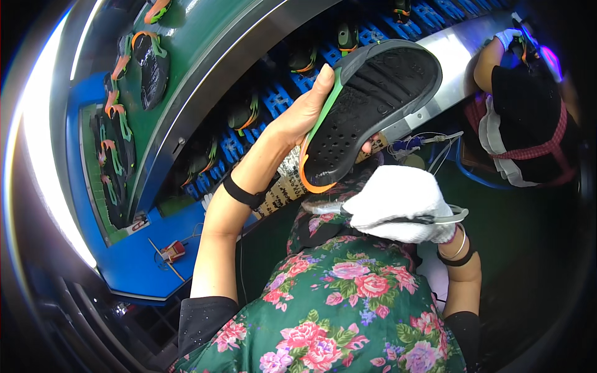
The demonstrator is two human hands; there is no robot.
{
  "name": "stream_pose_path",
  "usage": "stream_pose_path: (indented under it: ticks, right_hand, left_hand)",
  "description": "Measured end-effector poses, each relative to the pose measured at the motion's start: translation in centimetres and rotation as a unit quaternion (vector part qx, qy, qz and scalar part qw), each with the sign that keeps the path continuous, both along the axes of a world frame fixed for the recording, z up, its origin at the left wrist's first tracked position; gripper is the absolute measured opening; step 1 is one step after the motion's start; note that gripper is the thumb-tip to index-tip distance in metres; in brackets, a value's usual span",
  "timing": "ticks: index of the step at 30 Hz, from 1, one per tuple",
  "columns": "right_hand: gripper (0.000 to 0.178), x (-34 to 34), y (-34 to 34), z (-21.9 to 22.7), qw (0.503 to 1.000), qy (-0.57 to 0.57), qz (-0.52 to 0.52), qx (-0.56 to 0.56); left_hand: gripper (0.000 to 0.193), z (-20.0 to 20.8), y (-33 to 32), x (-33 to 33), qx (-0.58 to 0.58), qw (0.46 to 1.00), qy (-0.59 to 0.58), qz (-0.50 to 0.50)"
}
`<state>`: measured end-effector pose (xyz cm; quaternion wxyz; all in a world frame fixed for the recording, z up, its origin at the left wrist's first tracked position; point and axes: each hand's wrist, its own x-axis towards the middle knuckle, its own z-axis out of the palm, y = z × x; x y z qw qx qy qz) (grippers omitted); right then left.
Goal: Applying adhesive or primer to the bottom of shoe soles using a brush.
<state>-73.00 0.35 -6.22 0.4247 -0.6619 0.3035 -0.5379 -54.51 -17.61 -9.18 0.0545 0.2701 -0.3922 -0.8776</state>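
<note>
My left hand grips a black sandal sole by its edge, thumb along the green side and fingertips showing at the opposite edge. The sole is held tilted, its ridged, perforated face turned up; an orange band wraps its lower end. Just below, my right hand, in a white knitted glove, is closed around a slim tool with a shiny pale tip and a curved grey handle. The tool's tip is close under the orange end, apparently apart from it. The glove hides most of the tool.
Ahead runs a metal-edged conveyor with blue holders carrying several dark shoe parts. At left, more black, orange and green pieces lie on a green belt beside a blue table. Another person works at the right.
</note>
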Motion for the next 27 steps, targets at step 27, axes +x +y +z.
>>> stream_pose_path:
  ticks: [27]
  right_hand:
    - [0.016, 0.5, -2.1, -3.1, 0.980, -0.096, 0.004, 0.172]
  left_hand:
    - [0.113, -3.7, -0.5, 2.1, 0.271, 0.962, 0.005, 0.040]
